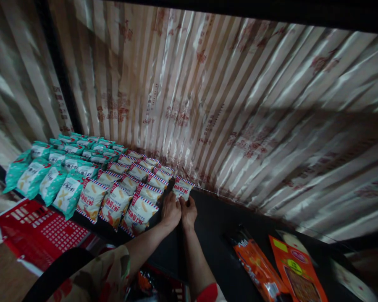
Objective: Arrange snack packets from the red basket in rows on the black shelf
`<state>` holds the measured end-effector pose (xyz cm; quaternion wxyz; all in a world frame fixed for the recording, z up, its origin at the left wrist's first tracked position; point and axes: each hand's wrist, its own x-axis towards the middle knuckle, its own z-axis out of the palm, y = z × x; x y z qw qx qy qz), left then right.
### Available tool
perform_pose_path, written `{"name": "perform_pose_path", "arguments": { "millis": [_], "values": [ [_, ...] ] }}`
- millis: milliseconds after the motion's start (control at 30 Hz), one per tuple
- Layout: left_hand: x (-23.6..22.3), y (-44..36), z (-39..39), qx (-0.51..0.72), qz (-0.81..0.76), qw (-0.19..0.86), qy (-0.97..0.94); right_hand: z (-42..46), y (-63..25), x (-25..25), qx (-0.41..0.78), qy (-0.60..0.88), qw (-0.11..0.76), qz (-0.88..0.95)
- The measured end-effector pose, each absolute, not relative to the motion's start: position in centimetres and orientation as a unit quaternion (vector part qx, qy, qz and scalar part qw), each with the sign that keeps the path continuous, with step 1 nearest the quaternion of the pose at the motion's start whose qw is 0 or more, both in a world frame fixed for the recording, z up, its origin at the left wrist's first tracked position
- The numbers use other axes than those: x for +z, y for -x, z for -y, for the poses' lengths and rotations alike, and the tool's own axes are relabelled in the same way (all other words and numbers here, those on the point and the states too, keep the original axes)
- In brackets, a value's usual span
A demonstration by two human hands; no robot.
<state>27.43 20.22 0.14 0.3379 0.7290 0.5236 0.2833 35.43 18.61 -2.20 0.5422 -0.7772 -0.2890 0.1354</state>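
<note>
To the left of the white rows (pixel 115 203) stand teal packets (pixel 72 164), and both groups look filled from back to front. Beside the white rows' rear right corner, the left hand (pixel 171 211) and right hand (pixel 189 211) together grip the lower part of one white packet (pixel 182 187). That next row seems barely begun, its front part unfilled; orange packs (pixel 256 264) lie well to the white rows' right

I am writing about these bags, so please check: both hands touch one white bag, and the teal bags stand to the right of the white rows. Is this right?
Not quite: the head view shows the teal bags standing to the left of the white rows, not the right. The left hand and right hand do touch one white bag.
</note>
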Motion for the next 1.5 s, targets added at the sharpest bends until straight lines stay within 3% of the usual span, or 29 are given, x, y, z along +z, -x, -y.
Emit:
{"name": "perform_pose_path", "arguments": {
  "millis": [200,500,733,1100,1500],
  "values": [
    [-0.4,-27.5,-20.6,0.287,-0.52,0.327,-0.735,-20.1,-35.9,-3.0,0.128,0.749,0.575,0.302],
    [-0.4,-27.5,-21.0,0.303,-0.527,0.253,-0.753,-21.7,-35.9,-3.3,0.111,0.794,0.514,0.306],
    [-1.1,-27.8,-21.7,0.279,-0.545,0.239,-0.754,-22.4,-35.6,-3.9,0.122,0.763,0.534,0.342],
    [-3.2,-27.8,-22.3,0.287,-0.519,0.25,-0.765,-22.8,-35.5,-5.8,-0.036,0.765,0.472,0.437],
    [-4.2,-27.7,-22.5,0.341,-0.469,0.236,-0.78,-22.6,-35.7,-6.2,-0.029,0.751,0.477,0.456]
  ]
}}
